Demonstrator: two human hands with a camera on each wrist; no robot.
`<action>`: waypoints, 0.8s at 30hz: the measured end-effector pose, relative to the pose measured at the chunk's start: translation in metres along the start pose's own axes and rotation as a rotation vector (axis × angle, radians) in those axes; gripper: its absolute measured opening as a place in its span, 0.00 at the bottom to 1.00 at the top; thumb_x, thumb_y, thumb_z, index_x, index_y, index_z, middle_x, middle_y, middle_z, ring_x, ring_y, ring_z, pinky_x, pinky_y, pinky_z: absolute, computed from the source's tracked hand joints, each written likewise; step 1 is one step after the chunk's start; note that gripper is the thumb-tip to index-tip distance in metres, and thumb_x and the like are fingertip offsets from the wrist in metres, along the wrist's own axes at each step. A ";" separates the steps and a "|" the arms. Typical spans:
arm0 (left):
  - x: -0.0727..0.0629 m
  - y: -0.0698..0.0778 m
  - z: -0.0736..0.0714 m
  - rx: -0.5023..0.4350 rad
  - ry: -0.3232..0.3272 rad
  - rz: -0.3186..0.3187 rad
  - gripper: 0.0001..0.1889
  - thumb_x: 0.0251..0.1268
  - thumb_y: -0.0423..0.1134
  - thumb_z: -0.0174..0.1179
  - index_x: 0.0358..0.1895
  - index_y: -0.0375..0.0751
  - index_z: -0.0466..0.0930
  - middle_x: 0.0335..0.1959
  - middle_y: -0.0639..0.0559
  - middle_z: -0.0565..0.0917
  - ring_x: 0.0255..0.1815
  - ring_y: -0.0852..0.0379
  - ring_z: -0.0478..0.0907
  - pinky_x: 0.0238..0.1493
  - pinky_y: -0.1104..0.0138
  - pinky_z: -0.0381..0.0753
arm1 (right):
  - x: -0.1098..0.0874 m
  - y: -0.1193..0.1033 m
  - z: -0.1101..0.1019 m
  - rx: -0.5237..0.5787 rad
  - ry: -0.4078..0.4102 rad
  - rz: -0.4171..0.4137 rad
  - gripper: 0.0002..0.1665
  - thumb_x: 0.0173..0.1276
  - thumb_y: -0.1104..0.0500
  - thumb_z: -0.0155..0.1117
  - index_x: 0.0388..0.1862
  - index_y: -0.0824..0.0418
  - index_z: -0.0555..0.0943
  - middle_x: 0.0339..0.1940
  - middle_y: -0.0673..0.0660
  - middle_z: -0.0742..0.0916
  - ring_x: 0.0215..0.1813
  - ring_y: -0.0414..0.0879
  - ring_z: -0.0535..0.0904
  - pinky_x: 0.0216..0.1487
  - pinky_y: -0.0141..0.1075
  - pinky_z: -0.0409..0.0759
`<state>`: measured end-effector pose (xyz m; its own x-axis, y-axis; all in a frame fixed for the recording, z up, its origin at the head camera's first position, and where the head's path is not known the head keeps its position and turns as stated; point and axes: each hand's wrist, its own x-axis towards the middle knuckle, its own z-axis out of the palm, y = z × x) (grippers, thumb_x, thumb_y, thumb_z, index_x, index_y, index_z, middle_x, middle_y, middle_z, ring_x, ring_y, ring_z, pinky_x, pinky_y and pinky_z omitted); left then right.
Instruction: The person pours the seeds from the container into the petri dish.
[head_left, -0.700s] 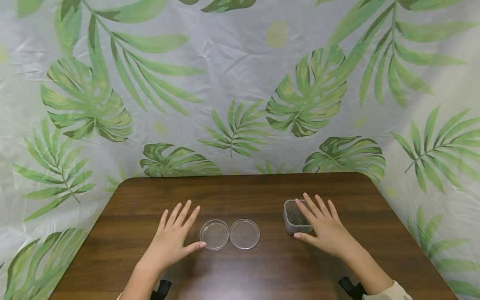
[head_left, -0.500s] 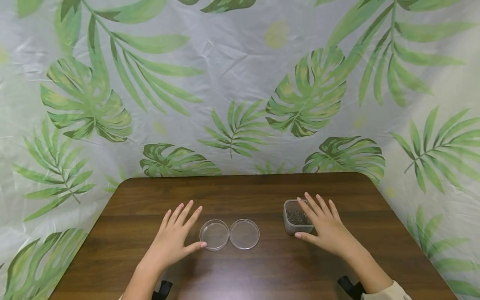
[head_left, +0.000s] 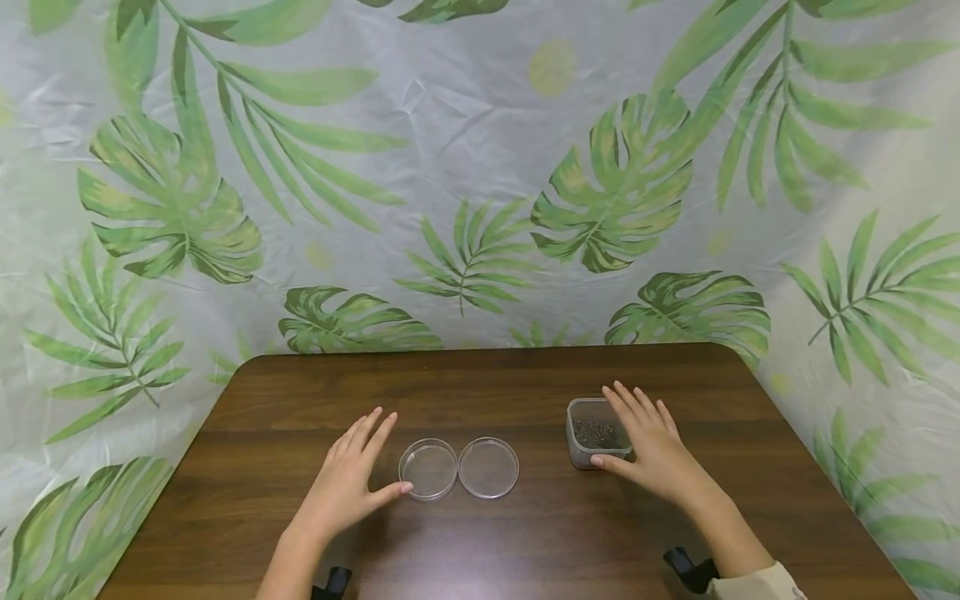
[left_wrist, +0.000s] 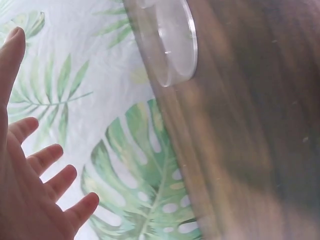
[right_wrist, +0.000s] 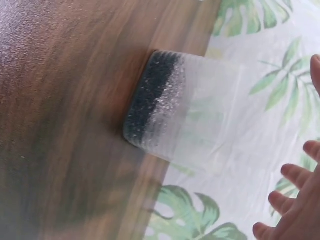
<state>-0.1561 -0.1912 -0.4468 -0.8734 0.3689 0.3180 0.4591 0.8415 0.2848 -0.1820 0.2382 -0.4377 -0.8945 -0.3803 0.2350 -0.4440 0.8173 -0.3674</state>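
Note:
Two round, shallow clear dishes, like the halves of a petri dish, lie side by side on the table: a left dish [head_left: 428, 470] and a right dish [head_left: 488, 468]. My left hand [head_left: 347, 475] is held beside the left dish with fingers extended, its thumb tip overlapping the rim in the head view. A clear square plastic tub [head_left: 597, 433], partly filled with dark grains [right_wrist: 155, 97], stands further right. Close to the tub's right side is my right hand [head_left: 657, 446], fingers stretched forward and thumb across the front corner in the head view. Neither hand holds anything.
The dark wooden table [head_left: 480, 550] has rounded far corners. Behind it and along both sides hangs a pale cloth [head_left: 480, 167] printed with green leaves. Black straps [head_left: 690, 570] show under both wrists.
Both hands have turned slightly so their palms face inward more. The right hand's fingers have drawn back from over the tub toward its right side. Dishes and tub have stayed put.

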 end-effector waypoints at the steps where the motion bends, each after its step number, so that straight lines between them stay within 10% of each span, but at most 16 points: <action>1: 0.000 0.000 0.002 -0.006 0.001 -0.007 0.49 0.47 0.68 0.55 0.71 0.53 0.45 0.69 0.45 0.52 0.66 0.42 0.50 0.61 0.44 0.54 | 0.000 0.001 0.001 0.006 0.006 0.004 0.56 0.52 0.33 0.60 0.72 0.51 0.46 0.71 0.59 0.52 0.69 0.60 0.43 0.64 0.58 0.36; 24: -0.008 -0.008 0.044 -0.386 0.038 -0.166 0.54 0.41 0.60 0.66 0.71 0.50 0.44 0.68 0.40 0.52 0.64 0.36 0.51 0.55 0.38 0.59 | -0.003 0.024 0.031 0.329 0.101 0.154 0.58 0.49 0.42 0.70 0.72 0.44 0.45 0.69 0.62 0.56 0.67 0.64 0.49 0.52 0.68 0.58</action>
<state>-0.1606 -0.1836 -0.4917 -0.9373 0.2200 0.2702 0.3462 0.6759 0.6506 -0.1918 0.2458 -0.4754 -0.9497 -0.2062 0.2357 -0.3125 0.6726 -0.6708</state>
